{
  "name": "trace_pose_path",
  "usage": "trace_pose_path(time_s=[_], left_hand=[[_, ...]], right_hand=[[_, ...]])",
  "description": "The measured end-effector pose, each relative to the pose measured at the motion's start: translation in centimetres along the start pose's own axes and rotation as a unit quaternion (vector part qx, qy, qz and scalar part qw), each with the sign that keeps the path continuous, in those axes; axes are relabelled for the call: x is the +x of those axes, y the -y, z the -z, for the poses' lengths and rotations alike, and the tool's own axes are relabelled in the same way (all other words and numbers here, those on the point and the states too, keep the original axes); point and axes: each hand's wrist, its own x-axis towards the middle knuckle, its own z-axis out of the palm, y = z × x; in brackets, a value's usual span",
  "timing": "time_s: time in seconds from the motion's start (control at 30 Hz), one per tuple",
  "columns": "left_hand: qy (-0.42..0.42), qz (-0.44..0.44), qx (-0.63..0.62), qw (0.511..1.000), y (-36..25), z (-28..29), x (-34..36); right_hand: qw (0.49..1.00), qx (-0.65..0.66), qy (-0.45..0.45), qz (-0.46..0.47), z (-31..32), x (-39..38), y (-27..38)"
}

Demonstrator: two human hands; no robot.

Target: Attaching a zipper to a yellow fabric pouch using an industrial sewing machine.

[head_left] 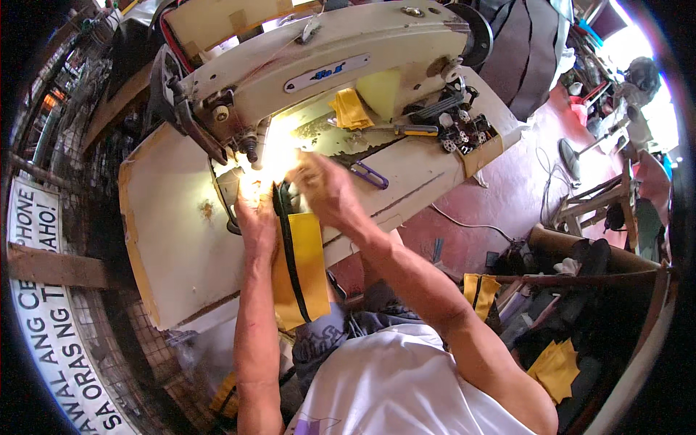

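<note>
Positioning the yellow fabric [307, 254] at the sewing machine [377, 61] seems your step; next, keep it aligned. Glare hides whether your left hand [256, 210] and right hand [324, 187] grip it.

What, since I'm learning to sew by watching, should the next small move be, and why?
Probably ease the yellow fabric slightly forward under the sewing machine head, slowly: the left hand and right hand are at its upper end, close to that head; most of it trails below them, and glare hides the stitching point.
</note>
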Motion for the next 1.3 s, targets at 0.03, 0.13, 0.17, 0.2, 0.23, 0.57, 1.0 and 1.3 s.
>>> trace_pose_path(time_s=[0.03,0.13,0.17,0.2,0.23,0.57,1.0,1.3], left_hand=[[0.018,0.024,-0.038,0.999,-0.1,0.2,0.0],[0.014,0.03,-0.063,0.997,-0.1,0.4,0.0],[0.012,0.042,-0.065,0.997,-0.2,0.2,0.0],[0.045,0.033,-0.079,0.995,-1.2,0.5,0.0],[0.042,0.034,-0.081,0.995,-0.9,0.5,0.2],[0.121,0.114,-0.245,0.955,-0.7,1.3,0.4],[0.04,0.006,-0.075,0.996,-0.7,0.2,0.7],[-0.027,-0.066,0.002,0.997,-0.2,0.2,0.3]], right_hand=[[0.988,0.147,-0.04,-0.036,0.5,0.7,0.3],[0.893,-0.387,-0.041,0.225,6.5,3.6,2.0],[0.875,-0.448,-0.017,0.182,7.7,4.2,2.1],[0.872,-0.462,0.018,0.158,8.2,4.5,2.7],[0.871,-0.464,0.021,0.16,8.2,4.7,2.6],[0.848,-0.485,0.104,0.188,8.8,5.5,0.9],[0.958,-0.199,0.173,0.111,3.0,3.8,2.2],[0.953,-0.225,0.09,0.182,2.6,0.8,1.4]])
